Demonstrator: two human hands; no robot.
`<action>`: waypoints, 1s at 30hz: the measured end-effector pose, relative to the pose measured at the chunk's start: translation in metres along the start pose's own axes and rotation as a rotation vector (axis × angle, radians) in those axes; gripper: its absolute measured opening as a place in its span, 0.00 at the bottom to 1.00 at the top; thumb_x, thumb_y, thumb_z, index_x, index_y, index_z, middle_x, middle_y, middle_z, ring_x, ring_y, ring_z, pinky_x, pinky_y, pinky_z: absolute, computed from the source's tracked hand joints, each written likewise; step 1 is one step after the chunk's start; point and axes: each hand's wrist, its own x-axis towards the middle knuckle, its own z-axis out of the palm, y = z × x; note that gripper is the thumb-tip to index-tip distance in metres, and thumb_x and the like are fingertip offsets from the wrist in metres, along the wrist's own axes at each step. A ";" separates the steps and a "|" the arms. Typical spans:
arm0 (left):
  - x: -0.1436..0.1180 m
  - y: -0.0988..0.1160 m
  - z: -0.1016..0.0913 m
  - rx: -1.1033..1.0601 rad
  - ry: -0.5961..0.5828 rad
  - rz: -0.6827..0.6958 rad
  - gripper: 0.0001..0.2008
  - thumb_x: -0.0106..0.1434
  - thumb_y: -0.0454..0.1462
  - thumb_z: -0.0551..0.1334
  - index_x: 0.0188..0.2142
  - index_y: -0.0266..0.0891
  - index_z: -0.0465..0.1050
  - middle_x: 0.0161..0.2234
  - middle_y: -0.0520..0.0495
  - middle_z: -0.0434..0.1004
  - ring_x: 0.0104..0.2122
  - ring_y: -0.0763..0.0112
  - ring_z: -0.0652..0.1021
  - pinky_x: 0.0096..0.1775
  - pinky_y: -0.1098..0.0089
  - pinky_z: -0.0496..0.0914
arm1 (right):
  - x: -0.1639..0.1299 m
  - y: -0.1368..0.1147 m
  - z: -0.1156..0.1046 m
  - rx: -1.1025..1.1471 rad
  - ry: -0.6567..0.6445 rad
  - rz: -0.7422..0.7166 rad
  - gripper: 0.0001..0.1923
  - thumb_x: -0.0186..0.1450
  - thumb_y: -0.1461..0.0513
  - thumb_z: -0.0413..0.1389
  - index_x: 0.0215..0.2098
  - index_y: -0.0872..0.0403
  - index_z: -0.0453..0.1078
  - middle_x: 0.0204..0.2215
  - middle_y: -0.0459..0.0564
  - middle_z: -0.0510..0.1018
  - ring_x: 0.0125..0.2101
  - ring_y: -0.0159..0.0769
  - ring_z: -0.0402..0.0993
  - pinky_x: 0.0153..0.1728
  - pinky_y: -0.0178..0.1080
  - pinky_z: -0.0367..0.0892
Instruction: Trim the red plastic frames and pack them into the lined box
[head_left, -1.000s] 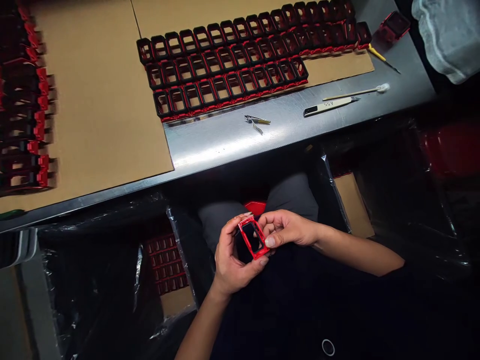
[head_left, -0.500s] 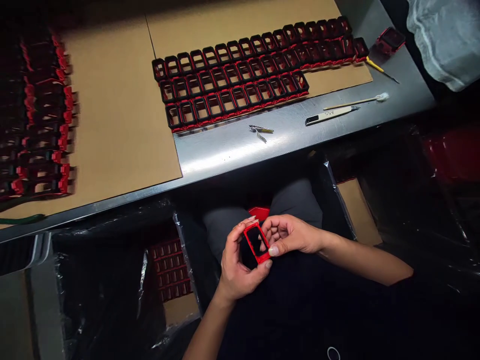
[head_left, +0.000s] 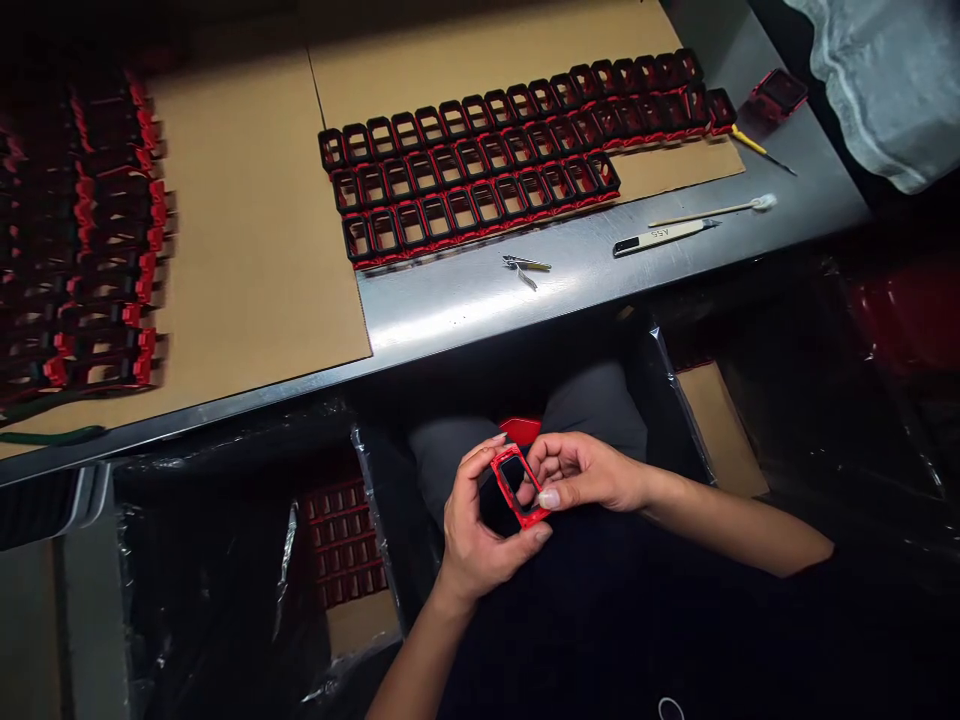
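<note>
A small red rectangular frame (head_left: 517,486) with a dark opening sits between both my hands, above my lap and below the table's edge. My left hand (head_left: 472,530) cups it from the left, thumb under its lower end and fingers at its top. My right hand (head_left: 581,472) pinches its right side with thumb and fingers. Another red piece (head_left: 521,429) shows just behind the frame, on my lap.
Three rows of black-and-red frames (head_left: 510,160) lie on cardboard on the steel table (head_left: 480,300); more lie at the far left (head_left: 90,240). Small nippers (head_left: 525,265), a knife (head_left: 660,235), a swab (head_left: 712,210) rest nearby. A lined box of red parts (head_left: 337,540) stands lower left.
The view has shifted slightly, so the table contents sit further right. My right fingers have closed further over the frame's right side; the frame stays held between both hands.
</note>
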 end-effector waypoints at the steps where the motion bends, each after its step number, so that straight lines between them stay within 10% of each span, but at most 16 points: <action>1: 0.000 0.000 0.000 0.008 0.003 -0.005 0.40 0.54 0.53 0.71 0.60 0.42 0.61 0.57 0.34 0.69 0.57 0.47 0.73 0.57 0.46 0.69 | 0.000 0.000 0.000 -0.002 -0.001 0.003 0.23 0.53 0.54 0.71 0.36 0.58 0.68 0.34 0.49 0.81 0.30 0.27 0.75 0.33 0.32 0.65; 30: 0.012 0.006 0.003 0.195 -0.011 0.040 0.35 0.53 0.38 0.69 0.58 0.42 0.58 0.55 0.36 0.71 0.56 0.50 0.74 0.54 0.47 0.72 | -0.005 -0.004 0.009 -0.412 0.136 -0.140 0.23 0.55 0.54 0.70 0.43 0.54 0.69 0.36 0.47 0.76 0.34 0.31 0.74 0.36 0.36 0.71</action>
